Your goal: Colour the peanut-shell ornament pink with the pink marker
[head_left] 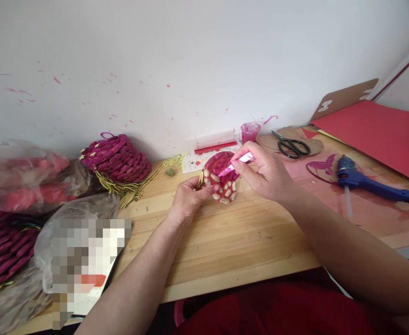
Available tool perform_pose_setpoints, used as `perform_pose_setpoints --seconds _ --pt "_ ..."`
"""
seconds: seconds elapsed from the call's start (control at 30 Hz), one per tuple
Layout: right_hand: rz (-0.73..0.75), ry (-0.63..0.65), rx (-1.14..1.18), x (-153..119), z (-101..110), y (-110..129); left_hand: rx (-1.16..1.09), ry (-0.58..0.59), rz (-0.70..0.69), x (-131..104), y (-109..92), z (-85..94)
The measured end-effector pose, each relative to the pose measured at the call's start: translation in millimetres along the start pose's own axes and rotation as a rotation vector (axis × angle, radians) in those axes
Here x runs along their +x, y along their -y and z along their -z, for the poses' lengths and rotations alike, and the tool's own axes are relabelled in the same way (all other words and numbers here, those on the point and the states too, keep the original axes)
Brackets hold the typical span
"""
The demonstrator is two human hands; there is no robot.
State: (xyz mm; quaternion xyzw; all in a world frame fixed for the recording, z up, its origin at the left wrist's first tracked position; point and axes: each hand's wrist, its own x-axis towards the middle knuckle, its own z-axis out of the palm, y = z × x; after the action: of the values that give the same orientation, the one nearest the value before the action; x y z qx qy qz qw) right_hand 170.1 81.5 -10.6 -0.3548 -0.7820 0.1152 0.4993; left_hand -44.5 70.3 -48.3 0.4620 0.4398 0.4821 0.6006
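Observation:
Near the middle of the wooden table [225, 242], my left hand [190, 197] pinches the left edge of a small red piece covered with peanuts [228, 191]. Several of its peanuts are painted pink and others are bare and pale. My right hand [265, 174] is closed on a white brush [242, 158] with a pink tip, which touches the upper, pink part of the piece. A pink-stained plastic cup [250, 132] stands just behind my right hand, by the wall.
Black scissors [293, 147] lie on brown cardboard at the back right. A blue glue gun [375, 184] and red sheets [375, 135] are at the right. Pink bundles [117, 158] and plastic bags [82, 218] fill the left side.

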Motion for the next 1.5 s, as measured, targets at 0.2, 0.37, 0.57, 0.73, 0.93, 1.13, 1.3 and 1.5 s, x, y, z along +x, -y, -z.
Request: perform_pose_setpoints --seconds 0.2,0.37,0.57,0.73,0.93,1.13,1.3,1.5 --pt "0.004 0.002 -0.012 -0.4 -0.7 0.1 -0.071 -0.012 0.018 1.4 1.5 -1.6" --pt "0.012 -0.009 -0.008 -0.4 -0.2 -0.6 -0.034 -0.143 -0.038 1.6 1.0 0.1" --pt "0.005 -0.01 -0.013 -0.4 0.1 -1.2 0.013 -0.085 -0.159 2.0 6.0 2.6" --pt "0.014 -0.017 -0.021 0.1 -1.3 -0.9 0.027 -0.132 -0.204 7.0 11.8 3.7" --pt "0.017 -0.027 -0.037 -0.3 -1.2 -0.5 -0.05 -0.173 -0.118 8.3 12.1 4.3" --pt "-0.017 -0.011 -0.023 -1.7 -1.8 -0.1 -0.074 -0.084 -0.006 3.8 6.1 0.7" --pt "0.002 0.003 -0.037 -2.5 -2.3 -1.7 -0.064 -0.109 0.062 -0.6 0.9 -2.9" --pt "0.013 -0.006 -0.044 -2.5 -2.1 -2.7 0.035 -0.134 0.073 -0.2 -1.8 -0.1"
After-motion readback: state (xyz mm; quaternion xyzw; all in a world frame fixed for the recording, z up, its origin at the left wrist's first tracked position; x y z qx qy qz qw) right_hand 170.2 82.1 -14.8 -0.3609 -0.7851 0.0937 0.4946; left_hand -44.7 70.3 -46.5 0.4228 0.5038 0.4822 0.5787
